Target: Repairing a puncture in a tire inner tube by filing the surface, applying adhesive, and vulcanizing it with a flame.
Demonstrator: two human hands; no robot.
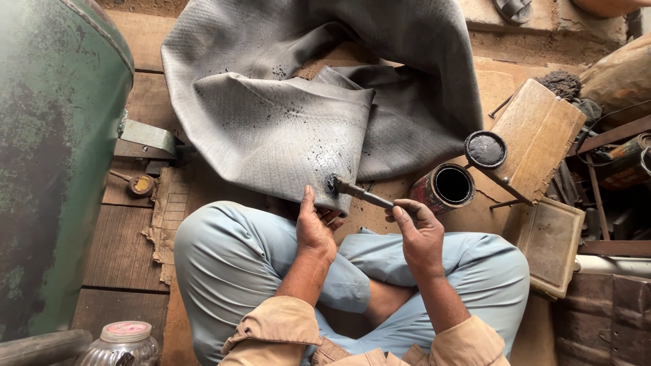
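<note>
1. Tank (pixel 57 169): large rounded metal body, green paint worn and blotched dark; fills the left edge, standing on the plank floor (pixel 115 251).
2. Glass jar (pixel 123 344): ribbed clear glass with a pale lid, at the bottom left beside the tank.
3. Small tin (pixel 142 184): shallow round dish with yellowish contents, set on the planks near the tank's bracket.
4. Rubber inner tube (pixel 285 129): grey, limp, finely ribbed, folded over itself and speckled with black grit. It lies spread on the floor in front of the seated person, its near edge drawn up to the knees, probably to bring the work spot within reach.
5. Left hand (pixel 316 227): fingers tucked under the tube's near edge, thumb raised beside it; it grips the fold, seemingly to keep it taut and steady.
6. Metal tool (pixel 359 193): slim dark rod, its tip pressed to the tube's edge.
7. Right hand (pixel 420 234): pinches the rod's near end between thumb and forefinger, a light hold that suits fine control.
8. Can (pixel 446 186): rusty red cylinder, open and dark inside, lying tilted just beyond the right hand.
9. Lid (pixel 485 149): round, black-smeared, resting against the wooden box (pixel 539 135).
</note>
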